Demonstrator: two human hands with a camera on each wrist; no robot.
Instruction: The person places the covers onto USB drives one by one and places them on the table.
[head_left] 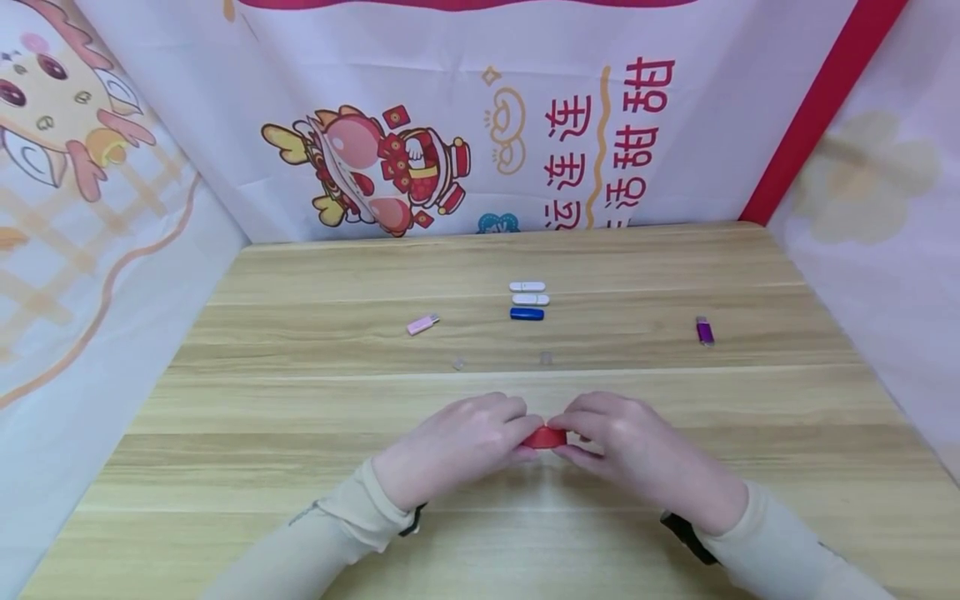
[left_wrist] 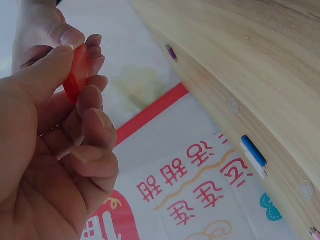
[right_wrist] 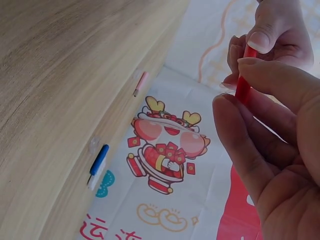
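Observation:
Both hands meet in the head view over the near middle of the table (head_left: 300, 467), with a small red USB stick (head_left: 546, 437) between them. My left hand (head_left: 468, 442) pinches its left end between thumb and fingers. At the other end, my right hand (head_left: 626, 442) pinches it too. In the left wrist view the red stick (left_wrist: 78, 74) appears flat, slightly translucent and tilted. The right wrist view shows it edge-on (right_wrist: 244, 82), with both thumbs on it. No metal plug shows on it; fingers cover its ends.
Behind the hands lie two white USB sticks (head_left: 530, 299) and a blue one (head_left: 527, 314). A pink USB stick (head_left: 423, 324) is to the left, a purple one (head_left: 704, 331) to the right. Two small clear pieces (head_left: 546, 358) lie nearer. Printed cloth (head_left: 450, 92) hangs behind.

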